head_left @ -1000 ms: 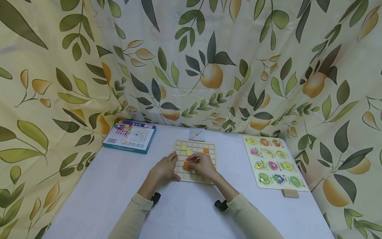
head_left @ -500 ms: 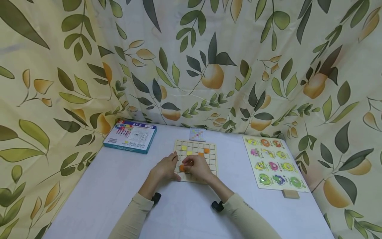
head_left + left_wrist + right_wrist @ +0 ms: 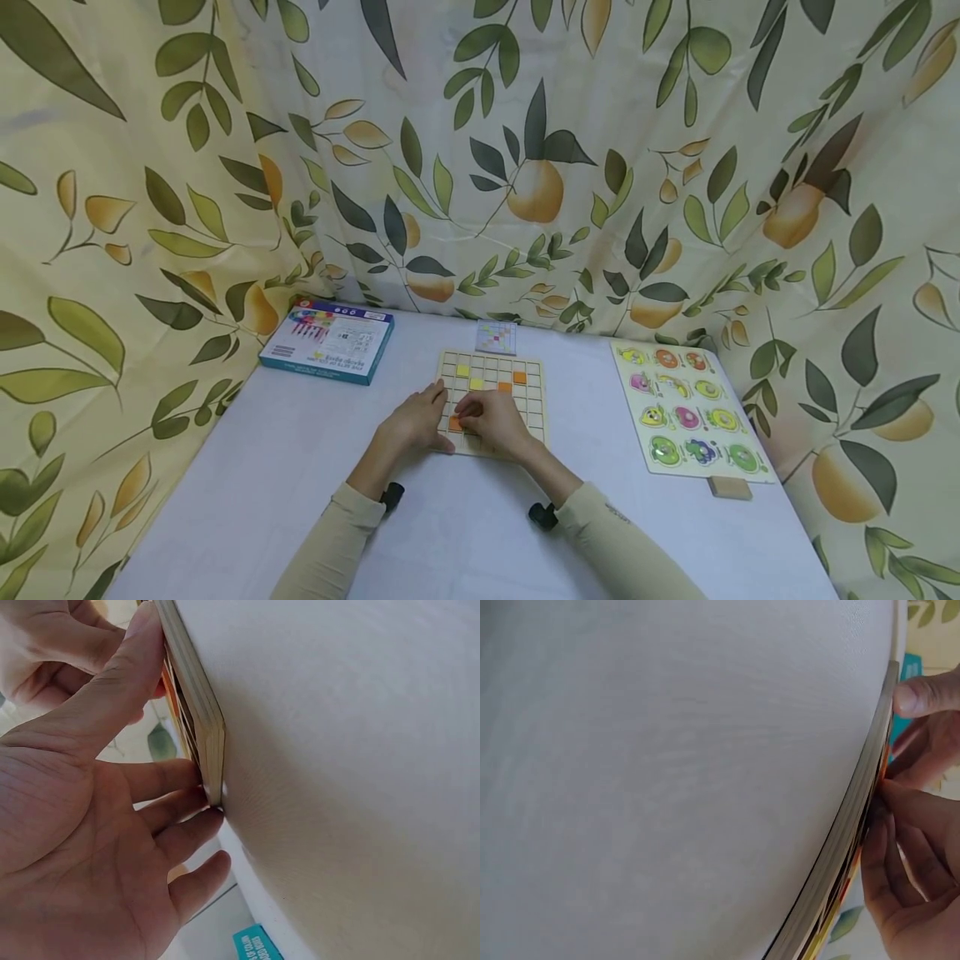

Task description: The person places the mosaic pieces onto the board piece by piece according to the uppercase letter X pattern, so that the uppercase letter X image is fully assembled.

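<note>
Two hands work at my wooden grid board [image 3: 525,412] in the table's [image 3: 262,475] middle. My left hand [image 3: 415,421], fingers relaxed and flat, presses the board's left edge. My right hand [image 3: 491,421] pinches an orange tile [image 3: 455,423] over the near-left cells.

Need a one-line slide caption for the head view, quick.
Right hand sets an orange tile on the wooden grid board while left hand steadies its edge.
</note>
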Demonstrator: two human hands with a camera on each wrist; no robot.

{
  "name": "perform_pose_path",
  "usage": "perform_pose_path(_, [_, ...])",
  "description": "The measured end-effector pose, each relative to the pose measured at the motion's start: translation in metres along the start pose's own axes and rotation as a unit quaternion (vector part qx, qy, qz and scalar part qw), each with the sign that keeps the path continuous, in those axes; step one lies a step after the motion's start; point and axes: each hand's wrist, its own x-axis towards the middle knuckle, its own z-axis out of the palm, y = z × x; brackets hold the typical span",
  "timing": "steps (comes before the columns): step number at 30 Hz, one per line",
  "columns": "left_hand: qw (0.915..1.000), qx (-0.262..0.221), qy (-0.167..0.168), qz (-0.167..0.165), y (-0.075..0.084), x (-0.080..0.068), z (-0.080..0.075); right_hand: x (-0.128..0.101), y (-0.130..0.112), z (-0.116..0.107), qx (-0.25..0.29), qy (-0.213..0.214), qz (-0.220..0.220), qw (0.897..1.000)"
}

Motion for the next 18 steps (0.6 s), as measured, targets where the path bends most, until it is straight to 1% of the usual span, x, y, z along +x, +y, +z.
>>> perform_pose_path(6, [1.0000, 0.004, 0.001, -0.002, -0.002, 0.001, 0.001, -0.002, 0.000, -0.003, 0.011, -0.011, 0.005, 1.000])
perform_pose_path(11, [1.0000, 0.007, -0.001, -0.002, -0.004, -0.001, 0.000, -0.005, 0.002, -0.007, 0.015, -0.004, 0.012, 1.000])
perform_pose_path(14, [1.0000, 0.004, 0.000, -0.004, -0.005, -0.002, -0.001, -0.008, 0.003, -0.011, 0.013, 0.007, 0.007, 1.000])
perform_pose_path(18, [1.0000, -0.004, -0.006, -0.005, -0.007, -0.002, 0.000, -0.015, 0.008, -0.021, 0.014, 0.034, 0.010, 0.999])
